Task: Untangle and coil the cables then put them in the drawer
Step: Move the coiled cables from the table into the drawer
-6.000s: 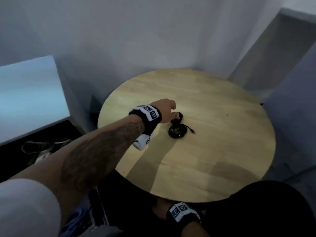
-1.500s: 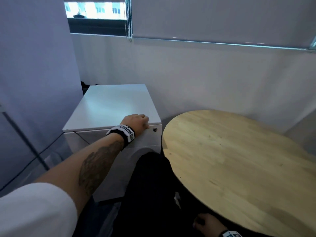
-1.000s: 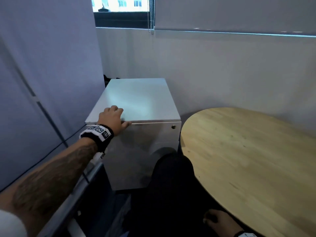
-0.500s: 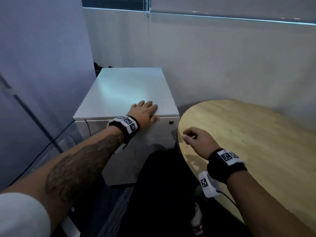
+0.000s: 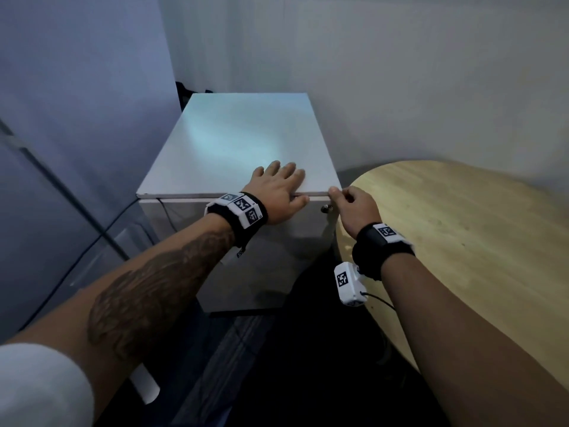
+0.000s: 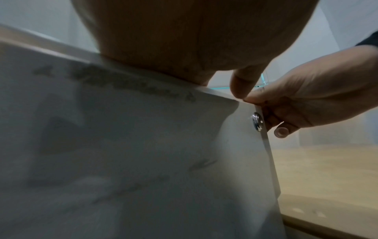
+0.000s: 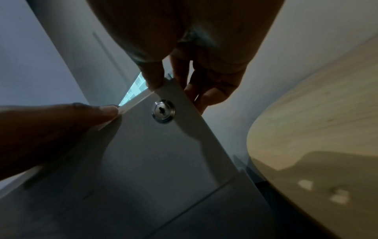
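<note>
No cable shows in any view. The white drawer cabinet [image 5: 240,140] stands left of the table, its drawer front [image 5: 277,241] closed, with a round silver lock [image 7: 163,111] near its top right corner. My left hand [image 5: 278,183] lies flat on the cabinet top, fingers straight, and its thumb [image 7: 61,119] sits at the gap under the top edge. My right hand [image 5: 351,201] pinches the drawer front's top right corner. Its thumb [image 7: 153,77] is on the top edge and its fingers [image 6: 282,129] curl behind the side edge.
The round wooden table [image 5: 462,226] almost touches the cabinet's right side. White walls close in behind, and a grey partition [image 5: 61,118] stands on the left. A thin black cord [image 5: 101,235] runs along the floor left of the cabinet. My dark-clothed legs fill the gap below.
My right hand has moved from the table's edge to the drawer front's top right corner and taken hold of it. My left hand stays on the cabinet top.
</note>
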`<state>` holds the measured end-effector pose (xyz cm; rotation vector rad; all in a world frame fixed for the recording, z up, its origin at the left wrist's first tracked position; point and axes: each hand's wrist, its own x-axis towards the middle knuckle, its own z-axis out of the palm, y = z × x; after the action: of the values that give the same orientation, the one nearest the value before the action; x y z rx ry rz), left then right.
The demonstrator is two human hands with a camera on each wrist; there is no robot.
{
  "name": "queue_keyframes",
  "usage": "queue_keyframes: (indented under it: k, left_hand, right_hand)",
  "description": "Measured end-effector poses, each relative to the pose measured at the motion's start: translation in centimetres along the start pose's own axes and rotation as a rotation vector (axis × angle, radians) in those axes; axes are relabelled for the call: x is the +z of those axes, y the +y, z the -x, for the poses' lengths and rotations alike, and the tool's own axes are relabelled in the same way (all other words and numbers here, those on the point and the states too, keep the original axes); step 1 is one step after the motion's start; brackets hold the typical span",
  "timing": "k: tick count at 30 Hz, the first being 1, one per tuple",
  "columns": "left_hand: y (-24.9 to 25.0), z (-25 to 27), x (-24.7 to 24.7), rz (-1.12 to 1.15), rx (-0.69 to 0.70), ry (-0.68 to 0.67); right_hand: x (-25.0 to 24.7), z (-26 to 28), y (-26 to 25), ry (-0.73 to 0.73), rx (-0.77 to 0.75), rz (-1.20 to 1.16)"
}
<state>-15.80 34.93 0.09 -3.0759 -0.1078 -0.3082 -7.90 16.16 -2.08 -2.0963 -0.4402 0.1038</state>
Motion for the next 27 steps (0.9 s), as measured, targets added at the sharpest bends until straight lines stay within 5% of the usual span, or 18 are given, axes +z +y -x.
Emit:
queue_keyframes:
  k: [7,16,21,27]
  left_hand:
    - [-0.1,0.3,0.0,0.003,-0.008,-0.042]
    - [-0.1,1.9,0.3,-0.011,0.031,0.068]
    - [-0.5,0.3,0.4,-0.027,-0.065,0.060]
    - [0.0,0.3,0.3,-0.035,-0.050,0.089]
  right_hand:
    - [-0.1,0.1,0.1,-0.045,0.004,-0.018]
    - [-1.1,0.9,-1.0,-0.124,0.025,0.056]
    - [-4.6,3.9,1.6,-0.183,-0.018,0.134]
    - [-8.4,11.0,6.0,-0.501,0.036,0.235]
